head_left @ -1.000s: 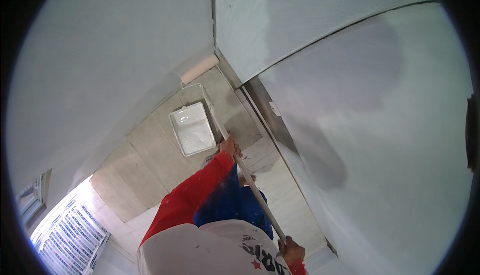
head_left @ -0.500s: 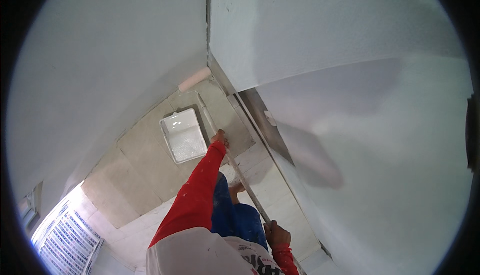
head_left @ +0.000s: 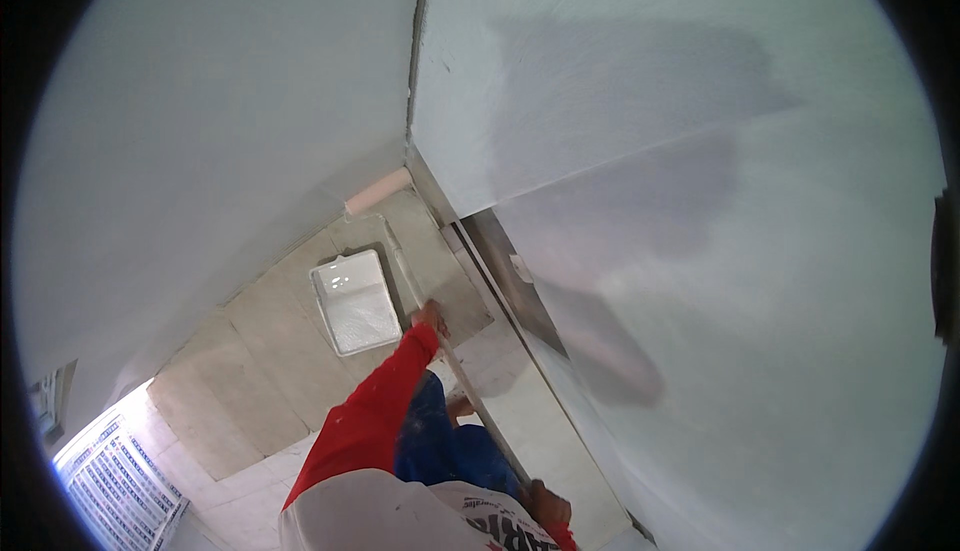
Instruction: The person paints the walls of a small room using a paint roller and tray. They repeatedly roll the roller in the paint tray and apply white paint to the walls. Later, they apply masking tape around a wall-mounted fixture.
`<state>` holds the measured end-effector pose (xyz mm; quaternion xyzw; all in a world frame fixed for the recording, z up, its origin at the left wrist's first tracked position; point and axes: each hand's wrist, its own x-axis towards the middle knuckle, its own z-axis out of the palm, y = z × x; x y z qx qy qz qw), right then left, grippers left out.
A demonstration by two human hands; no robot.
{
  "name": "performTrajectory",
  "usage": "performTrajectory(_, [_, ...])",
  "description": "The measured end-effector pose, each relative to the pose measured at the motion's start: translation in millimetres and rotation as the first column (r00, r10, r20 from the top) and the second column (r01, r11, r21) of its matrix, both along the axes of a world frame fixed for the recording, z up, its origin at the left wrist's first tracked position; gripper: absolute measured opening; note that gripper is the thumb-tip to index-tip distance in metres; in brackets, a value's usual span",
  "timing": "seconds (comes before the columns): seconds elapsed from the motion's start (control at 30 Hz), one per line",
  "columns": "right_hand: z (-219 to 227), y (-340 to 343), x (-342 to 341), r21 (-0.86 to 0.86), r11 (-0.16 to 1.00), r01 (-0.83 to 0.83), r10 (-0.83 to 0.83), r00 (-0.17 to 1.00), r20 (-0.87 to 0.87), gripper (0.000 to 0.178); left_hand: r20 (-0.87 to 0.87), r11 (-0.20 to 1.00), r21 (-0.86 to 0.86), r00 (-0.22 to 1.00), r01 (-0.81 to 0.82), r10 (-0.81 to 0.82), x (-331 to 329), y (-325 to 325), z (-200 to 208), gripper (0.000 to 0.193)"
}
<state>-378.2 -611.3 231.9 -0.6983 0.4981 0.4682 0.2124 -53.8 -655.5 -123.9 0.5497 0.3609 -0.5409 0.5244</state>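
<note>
A paint roller with a pale pink cover [head_left: 378,192] lies along the foot of the left wall, close to the corner. Its long pole [head_left: 468,388] runs back toward me between my legs and the right wall. My left hand [head_left: 430,319], at the end of a red sleeve, is closed around the pole's middle. Lower down, my right hand [head_left: 545,503] grips the pole near my body. Left of the pole, a white paint tray [head_left: 389,296] rests on the floor, with wet white paint in its deep end and a textured ramp.
Tan boards or sheets [head_left: 260,356] cover the floor along the pale left wall [head_left: 230,151]. The right wall [head_left: 800,301] carries large shadows, and a dark gap [head_left: 520,276] runs at its base. Patterned sheeting [head_left: 120,491] lies at lower left. My bare foot [head_left: 460,407] stands beside the pole.
My view has shifted, so the tray, roller and hands appear lower in the picture. Both hands keep hold of the pole, and the roller stays near the corner. Shadows on the right wall have shifted.
</note>
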Motion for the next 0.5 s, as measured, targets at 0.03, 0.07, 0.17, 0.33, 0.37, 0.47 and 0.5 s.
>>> performTrajectory(0.03, [9.3, 10.8, -18.9, -0.021, 1.000, 0.019, -0.019, 1.000, 0.022, 0.039, 0.015, 0.998, -0.061, 1.000, -0.012, 0.013, -11.9, 2.7, 15.7, 0.026])
performTrajectory(0.07, [16.7, 18.1, -37.4, -0.030, 0.999, 0.028, -0.027, 0.999, 0.048, 0.039, 0.032, 0.993, -0.109, 0.999, -0.032, 0.036, -22.3, 9.6, 33.9, 0.025])
performTrajectory(0.17, [69.2, 27.0, -59.0, 0.031, 0.968, 0.247, -0.248, 0.969, 0.008, 0.037, -0.025, 0.996, -0.077, 0.999, -0.048, 0.046, -47.3, 14.0, 132.0, 0.021])
performTrajectory(0.33, [101.7, 35.2, -122.4, 0.040, 0.832, 0.553, -0.551, 0.833, -0.052, 0.037, -0.092, 0.974, -0.188, 0.990, -0.122, 0.107, -89.2, 37.7, 217.2, 0.019])
performTrajectory(0.37, [87.2, 43.6, -158.8, 0.049, 0.836, 0.547, -0.548, 0.825, 0.138, 0.036, -0.058, 0.966, -0.230, 0.992, -0.118, 0.108, -98.9, 39.5, 230.1, 0.020])
performTrajectory(0.47, [31.4, 80.8, -259.9, 0.035, 0.851, 0.524, -0.469, 0.729, 0.498, 0.029, -0.031, 0.930, -0.364, 0.998, -0.060, 0.053, -128.3, 50.3, 246.2, 0.019])
performTrajectory(0.5, [31.4, 85.3, -269.4, 0.013, 0.865, 0.501, -0.439, 0.746, 0.501, 0.026, 0.056, 0.931, -0.366, 0.998, 0.004, 0.018, -135.4, 56.5, 246.0, 0.019])
